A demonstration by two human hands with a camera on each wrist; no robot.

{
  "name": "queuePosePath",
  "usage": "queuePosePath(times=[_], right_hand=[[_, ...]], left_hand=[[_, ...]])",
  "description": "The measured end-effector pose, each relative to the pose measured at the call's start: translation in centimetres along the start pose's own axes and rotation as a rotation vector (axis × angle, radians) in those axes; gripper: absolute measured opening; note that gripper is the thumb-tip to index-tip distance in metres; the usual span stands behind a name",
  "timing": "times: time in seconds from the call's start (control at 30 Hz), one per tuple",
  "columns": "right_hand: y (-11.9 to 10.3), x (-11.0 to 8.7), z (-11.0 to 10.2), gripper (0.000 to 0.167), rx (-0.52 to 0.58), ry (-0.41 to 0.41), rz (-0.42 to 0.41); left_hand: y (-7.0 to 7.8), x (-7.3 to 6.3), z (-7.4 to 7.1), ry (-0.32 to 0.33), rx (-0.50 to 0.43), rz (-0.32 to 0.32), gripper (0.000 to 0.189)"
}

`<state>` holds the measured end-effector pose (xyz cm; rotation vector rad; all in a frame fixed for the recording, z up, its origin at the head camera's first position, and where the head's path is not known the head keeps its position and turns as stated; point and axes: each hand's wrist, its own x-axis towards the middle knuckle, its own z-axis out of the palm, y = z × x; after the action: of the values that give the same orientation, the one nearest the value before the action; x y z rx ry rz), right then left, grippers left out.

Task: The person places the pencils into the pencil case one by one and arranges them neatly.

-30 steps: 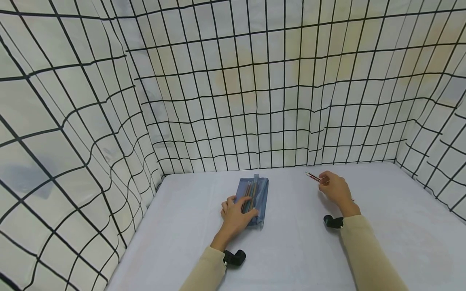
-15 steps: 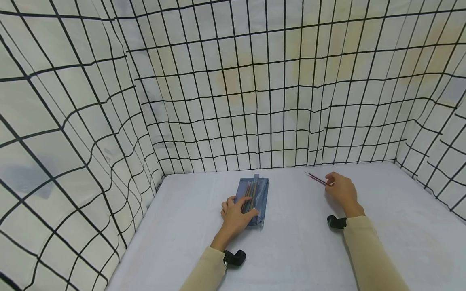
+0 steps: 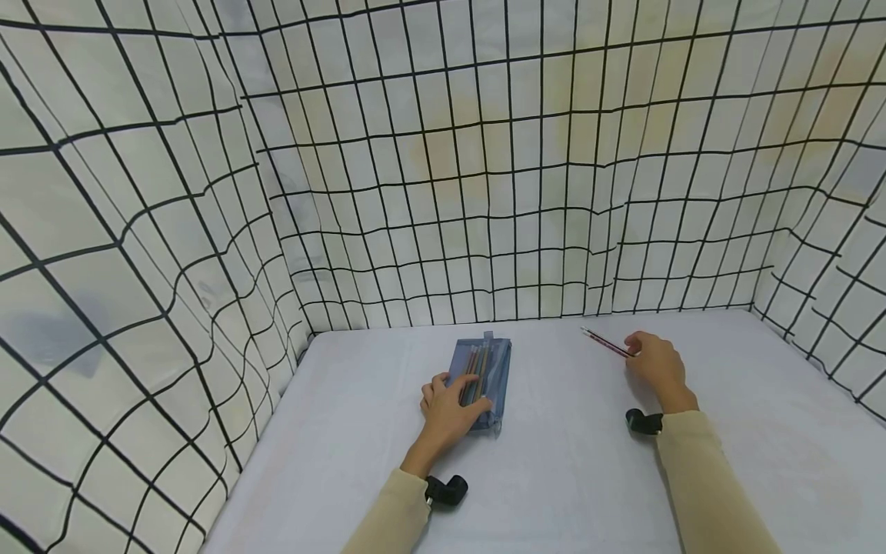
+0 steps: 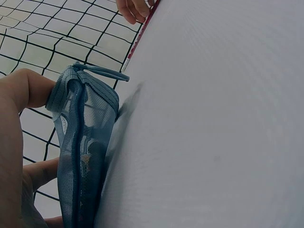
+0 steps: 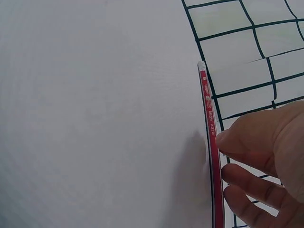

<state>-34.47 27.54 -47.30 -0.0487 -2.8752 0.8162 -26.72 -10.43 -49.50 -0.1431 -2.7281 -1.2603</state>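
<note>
A blue mesh pencil case (image 3: 500, 388) lies on the white table, with several pencils (image 3: 479, 360) showing through it. My left hand (image 3: 448, 412) grips its near half, thumb at the right side and fingers across to the left. The left wrist view shows the case's zipped side (image 4: 78, 156) and a strap. Off to the right, a red pencil (image 3: 604, 339) with a white end lies on the table. My right hand (image 3: 661, 368) is beside it; in the right wrist view the thumb touches or nearly touches the pencil (image 5: 211, 118), with the fingers loosely bent alongside.
The white tabletop (image 3: 554, 462) spreads between and around both hands. A white wall with a black grid (image 3: 512, 192) closes off the back and both sides. Black wrist cameras (image 3: 644, 422) sit at the sleeve cuffs.
My right hand has slid right and slightly down along the red pencil, exposing more of it, while the pencil's far end stays in place. The left hand and pencil case have not moved.
</note>
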Motion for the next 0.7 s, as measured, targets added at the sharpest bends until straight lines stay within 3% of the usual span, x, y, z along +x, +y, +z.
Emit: queuePosePath(times=[0.3, 0.7], right_hand=[[-0.19, -0.01, -0.03, 0.033, -0.024, -0.067, 0.02], [-0.4, 0.01, -0.1, 0.034, -0.026, -0.098, 0.02]], left_hand=[[-0.07, 0.04, 0.1, 0.0, 0.006, -0.01, 0.055], [-0.04, 0.06, 0.07, 0.005, 0.014, -0.009, 0.056]])
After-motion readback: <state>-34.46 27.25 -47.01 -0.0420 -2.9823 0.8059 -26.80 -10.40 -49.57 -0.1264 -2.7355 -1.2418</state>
